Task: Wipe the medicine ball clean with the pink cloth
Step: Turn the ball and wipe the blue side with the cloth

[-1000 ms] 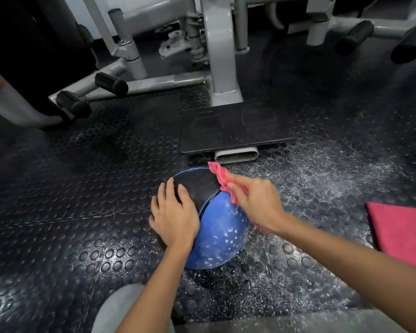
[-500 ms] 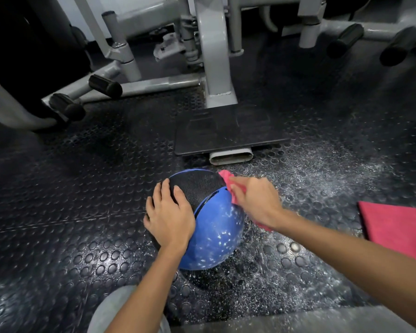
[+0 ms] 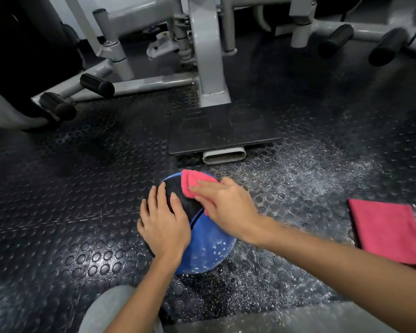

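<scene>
A blue and black medicine ball (image 3: 207,251) sits on the studded rubber floor, its blue panel flecked with white specks. My left hand (image 3: 163,224) lies flat on the ball's left side with the fingers spread. My right hand (image 3: 226,207) presses a small pink cloth (image 3: 192,183) against the black panel at the top of the ball, fingers laid out over the cloth. Part of the cloth is hidden under that hand.
A second pink cloth (image 3: 389,231) lies folded on the floor at the right. A black footplate (image 3: 221,131) and grey gym machine frame (image 3: 207,56) stand just beyond the ball. White powder or spray speckles the floor (image 3: 310,174) to the right. A grey-clad knee (image 3: 111,308) is below.
My right hand has slid the cloth from the ball's right side up and left onto the black top panel. The left hand has kept its place on the ball.
</scene>
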A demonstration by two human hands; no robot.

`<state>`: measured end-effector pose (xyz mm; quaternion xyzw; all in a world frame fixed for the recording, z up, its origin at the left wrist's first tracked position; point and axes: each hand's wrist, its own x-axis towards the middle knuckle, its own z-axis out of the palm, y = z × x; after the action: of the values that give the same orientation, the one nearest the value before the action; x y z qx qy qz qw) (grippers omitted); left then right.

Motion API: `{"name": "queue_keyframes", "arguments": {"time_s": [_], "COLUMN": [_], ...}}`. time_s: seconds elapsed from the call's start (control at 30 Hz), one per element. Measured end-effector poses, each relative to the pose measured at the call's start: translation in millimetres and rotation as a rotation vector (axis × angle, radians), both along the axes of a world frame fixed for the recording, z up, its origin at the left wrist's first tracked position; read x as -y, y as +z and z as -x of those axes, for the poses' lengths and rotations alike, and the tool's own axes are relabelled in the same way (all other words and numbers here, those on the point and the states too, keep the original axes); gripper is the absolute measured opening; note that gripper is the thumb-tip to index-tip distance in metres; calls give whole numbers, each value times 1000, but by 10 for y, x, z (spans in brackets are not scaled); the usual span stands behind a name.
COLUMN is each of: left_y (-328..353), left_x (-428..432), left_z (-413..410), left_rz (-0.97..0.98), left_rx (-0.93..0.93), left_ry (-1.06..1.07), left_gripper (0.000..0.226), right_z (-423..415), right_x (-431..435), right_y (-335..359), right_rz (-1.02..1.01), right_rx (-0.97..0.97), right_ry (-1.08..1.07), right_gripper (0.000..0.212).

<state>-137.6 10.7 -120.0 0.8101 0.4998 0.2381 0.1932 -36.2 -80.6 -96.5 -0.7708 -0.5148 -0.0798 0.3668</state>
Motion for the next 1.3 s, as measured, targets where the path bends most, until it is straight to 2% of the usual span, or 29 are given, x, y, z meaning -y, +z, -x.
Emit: {"name": "queue_keyframes", "arguments": {"time_s": [0.03,0.07,0.17,0.2,0.23,0.27,0.4,0.43,0.5,0.6,0.63,0.8,0.97,1.07,1.23,1.3], "left_y": [1,4,17,18,23,29,41,50,49,33,26,-11,57,74,82,90], "left_x": [7,9,-8,-4,-6,-14,-22,-26,-57,-30,-1,77,61,101,159,158], "left_z": [15,34,88,98,100,90,21,13,4,28,53,100,-32,-121,-130,-102], "left_rz": [2,10,48,47,37,28,17,17,27,12,-6,-81,-70,-72,-73,-61], "left_rx": [9,22,67,69,69,65,1,-10,-11,0,9,-4,-63,-124,-136,-128], "left_ry": [-5,-7,2,-2,-9,-11,-13,-20,-31,-47,-58,-147,-247,-281,-275,-261], "left_gripper": [62,63,64,66,68,71,75,75,70,69,73,72,75,65,61,60], "right_z": [-8,-85,-369,-416,-401,-334,73,78,-59,-392,-465,-560,-688,-708,-366,-174], "right_x": [-6,1,88,128,132,100,-124,-152,-132,73,149,382,353,269,135,70], "right_y": [-23,-32,-116,-147,-133,-109,-17,-27,-69,-181,-230,-177,281,400,183,-12], "right_rz": [-14,23,254,265,252,197,-56,-59,13,231,269,265,315,280,226,194], "right_rx": [43,-32,-536,-601,-578,-474,117,155,-31,-514,-604,-621,-364,-292,-320,-278], "right_ry": [-15,-32,-112,-137,-147,-134,5,-20,-55,-179,-211,-240,-137,-132,-158,-256], "right_gripper": [23,23,28,30,31,31,20,21,22,25,24,24,24,24,27,30]}}
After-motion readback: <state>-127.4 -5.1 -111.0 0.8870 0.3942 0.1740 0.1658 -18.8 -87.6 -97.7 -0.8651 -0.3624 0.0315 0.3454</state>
